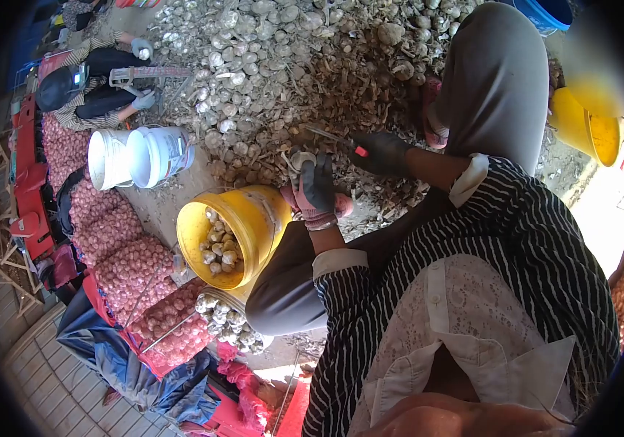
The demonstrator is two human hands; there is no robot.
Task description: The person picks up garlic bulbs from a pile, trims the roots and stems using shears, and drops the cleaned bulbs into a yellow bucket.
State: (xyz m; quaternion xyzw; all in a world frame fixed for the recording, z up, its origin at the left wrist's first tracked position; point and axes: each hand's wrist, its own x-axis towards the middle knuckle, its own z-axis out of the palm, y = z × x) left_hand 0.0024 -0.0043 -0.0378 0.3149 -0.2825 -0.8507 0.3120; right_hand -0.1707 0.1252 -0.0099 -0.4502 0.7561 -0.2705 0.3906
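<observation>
My left hand [316, 191], in a grey and pink glove, is closed around a garlic bulb [301, 158]. Dark-gloved, my right hand [381, 154] grips a knife [326, 134]; a bit of red shows at its handle, and the thin blade points left, a little above the bulb without visibly touching it. Close by on the left, a yellow bucket [252, 211] lies tilted toward the camera with several garlic bulbs [221, 247] inside. Beyond both hands spreads a large heap of garlic [253, 80] with dry stalks and husks.
Two white buckets [157, 156] stand left of the heap. Red net sacks of garlic [133, 269] line the left side. Another person [82, 84] sits at upper left, with gloved hands near the heap. A yellow bucket [574, 127] and a blue bucket [545, 14] are at right.
</observation>
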